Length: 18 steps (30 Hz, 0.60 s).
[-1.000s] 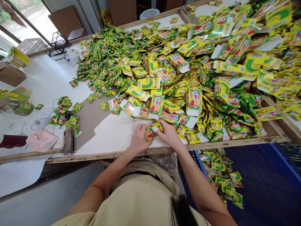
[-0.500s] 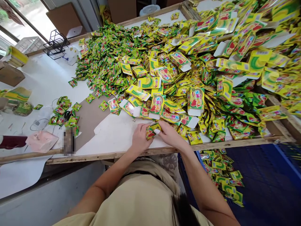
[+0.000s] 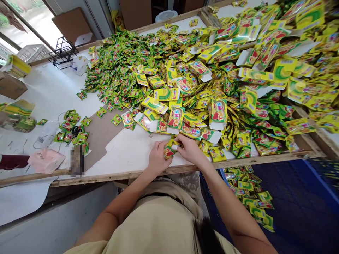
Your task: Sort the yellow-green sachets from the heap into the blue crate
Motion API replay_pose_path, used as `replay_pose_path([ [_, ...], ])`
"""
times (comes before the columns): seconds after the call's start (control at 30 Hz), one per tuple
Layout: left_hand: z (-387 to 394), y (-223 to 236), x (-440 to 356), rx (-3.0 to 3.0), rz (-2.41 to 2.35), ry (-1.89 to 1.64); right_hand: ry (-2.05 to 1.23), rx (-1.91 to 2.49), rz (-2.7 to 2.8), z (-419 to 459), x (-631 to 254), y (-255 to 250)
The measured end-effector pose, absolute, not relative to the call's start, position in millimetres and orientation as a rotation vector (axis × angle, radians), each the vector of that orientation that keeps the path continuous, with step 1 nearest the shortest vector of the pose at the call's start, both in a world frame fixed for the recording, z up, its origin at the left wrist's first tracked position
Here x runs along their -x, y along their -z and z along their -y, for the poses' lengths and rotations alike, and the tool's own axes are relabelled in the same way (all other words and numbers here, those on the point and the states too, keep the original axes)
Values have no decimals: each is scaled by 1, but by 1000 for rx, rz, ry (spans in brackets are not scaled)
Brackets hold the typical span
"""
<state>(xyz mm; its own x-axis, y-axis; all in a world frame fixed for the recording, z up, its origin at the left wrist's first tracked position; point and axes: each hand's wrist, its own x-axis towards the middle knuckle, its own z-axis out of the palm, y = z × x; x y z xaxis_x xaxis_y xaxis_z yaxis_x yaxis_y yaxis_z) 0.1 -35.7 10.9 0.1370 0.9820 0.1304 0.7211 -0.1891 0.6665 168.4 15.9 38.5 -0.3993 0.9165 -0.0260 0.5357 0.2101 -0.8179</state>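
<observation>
At the front edge of the table, both hands hold a small yellow-green printed box (image 3: 168, 151) between them. My left hand (image 3: 158, 157) is closed around its left side. From the right, my right hand (image 3: 190, 150) pinches it at the upper corner, thumb and fingers together. Something white shows at the right thumb; whether it is a box flap or a thumb covering I cannot tell. Just beyond the hands lie several similar boxes marked TWINS (image 3: 175, 119), some with white flaps standing open. Yellow sachets (image 3: 217, 154) lie right of my right hand.
A large heap of green sachets (image 3: 119, 67) covers the back of the table. Black scissors (image 3: 76, 131), a pink packet (image 3: 45, 160) and a clear jar (image 3: 18, 121) are at left. A wooden rim (image 3: 111, 177) runs along the front. Below right, a blue crate (image 3: 296, 197) holds packets.
The box has turned slightly in the hands, and my right fingers have shifted on its upper end. The whole view has moved a little.
</observation>
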Motion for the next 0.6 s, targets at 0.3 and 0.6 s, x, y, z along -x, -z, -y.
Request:
replay_pose_path([
  [0.3,15,-23,12,-1382,-1276,-622,-1057,1212,1812,-17,-177,-28],
  [0.6,14,-6,11,-957,-1142,-612,-1090,1200,2078,-17,-171,-40],
])
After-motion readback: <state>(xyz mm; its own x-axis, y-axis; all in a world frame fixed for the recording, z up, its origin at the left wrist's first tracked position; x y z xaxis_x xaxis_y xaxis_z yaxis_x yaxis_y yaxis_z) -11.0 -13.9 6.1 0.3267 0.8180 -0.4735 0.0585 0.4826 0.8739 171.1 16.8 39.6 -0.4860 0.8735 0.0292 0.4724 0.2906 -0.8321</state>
